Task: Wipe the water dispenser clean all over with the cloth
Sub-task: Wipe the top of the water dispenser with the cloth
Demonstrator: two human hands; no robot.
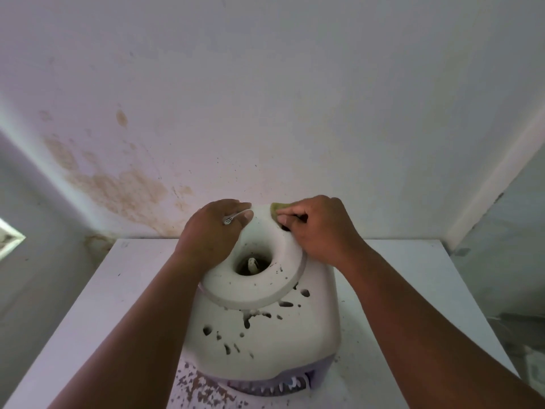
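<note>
Dispenser (262, 329) sits on a white table (88, 320), with dark spots across its top from 3 to 7 o'clock of the collar (256, 290). Right hand (318, 228) pinches the cloth (278, 208) on the collar's rim at 12 o'clock. Left hand (215, 231) grips the rim at 10 o'clock, steadying it. Wiping looks barely begun: body, front taps and speckled table edge all seem left to do.

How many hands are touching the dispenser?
2. The left hand holds the left rim of the dispenser; the right hand presses the cloth on its far rim.
</note>
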